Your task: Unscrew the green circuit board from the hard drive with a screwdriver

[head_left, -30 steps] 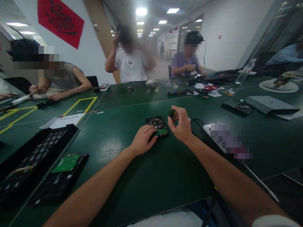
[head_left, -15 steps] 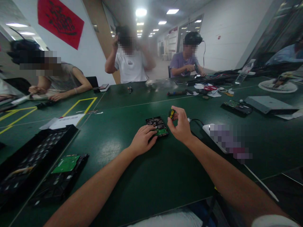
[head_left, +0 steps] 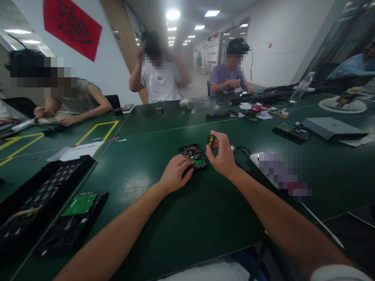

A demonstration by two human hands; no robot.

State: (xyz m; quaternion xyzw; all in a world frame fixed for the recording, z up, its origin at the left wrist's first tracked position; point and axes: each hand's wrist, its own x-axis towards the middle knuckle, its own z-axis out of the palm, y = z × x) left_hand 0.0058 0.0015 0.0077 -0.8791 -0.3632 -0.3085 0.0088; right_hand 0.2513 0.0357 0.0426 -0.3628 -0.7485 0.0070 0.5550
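A hard drive lies on the green table in front of me, its dark metal side up with a green circuit board showing. My left hand grips its left side, fingers bent over the board and thumb near the front edge; part of the drive is hidden under it. Just right of the drive, my right hand is raised above the table. Its thumb and fingers pinch a small black-and-yellow screwdriver by the handle. The screwdriver's shaft cannot be made out, and its handle is apart from the drive.
A white power strip with a cable lies right of my right hand. Another drive and a grey metal box sit farther right. At left are a long black tray and a drive with a green board. Several people sit around the table.
The whole view has shifted very slightly. Both hands keep nearly the same pose, with the left on the hard drive and the right around the screwdriver.
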